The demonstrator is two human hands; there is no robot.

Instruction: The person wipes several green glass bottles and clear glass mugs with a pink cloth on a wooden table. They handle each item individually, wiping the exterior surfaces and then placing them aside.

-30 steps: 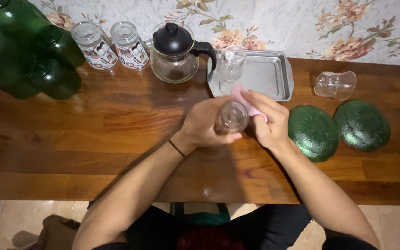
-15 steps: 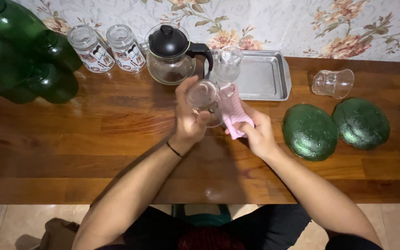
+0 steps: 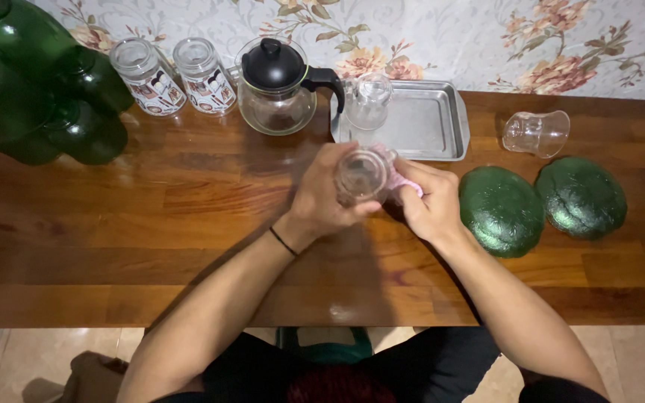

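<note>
The left hand (image 3: 326,195) wraps its fingers closed around a small clear glass (image 3: 360,174), holding it just above the wooden surface (image 3: 151,224) in front of the metal tray (image 3: 442,123). The right hand (image 3: 431,203) pinches a pink cloth (image 3: 401,185) against the glass's side, fingers curled shut on it. To wipe well, I judge the glass wants a firm, steady grip — smooth glass slips — while the soft cloth turns around the wall. Nearby stand a round glass teapot (image 3: 278,86) with a black lid, dark green bottles (image 3: 46,97), and two domed, pebbled green lids (image 3: 543,205); another clear glass (image 3: 535,133) lies on its side.
</note>
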